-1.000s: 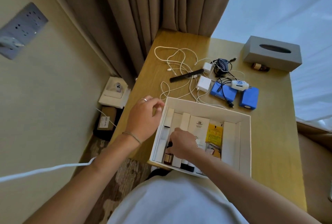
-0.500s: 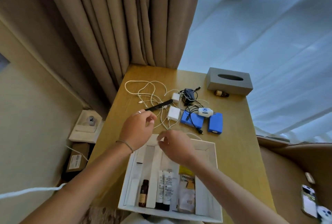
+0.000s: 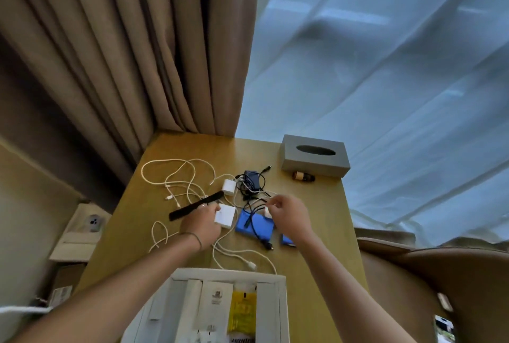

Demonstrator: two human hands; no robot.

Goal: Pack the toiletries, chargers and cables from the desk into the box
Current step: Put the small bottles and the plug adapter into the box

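Bare bench lies open at three o'clock of the blue packs; white cables clutter ten o'clock, a grey tissue box blocks one o'clock, the box fills six o'clock

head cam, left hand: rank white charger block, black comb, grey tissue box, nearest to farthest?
1. White charger block: touching the left hand, at its fingertips on the right.
2. Black comb: just beyond the hand, slanting up and to the right.
3. Grey tissue box: far right corner of the desk.
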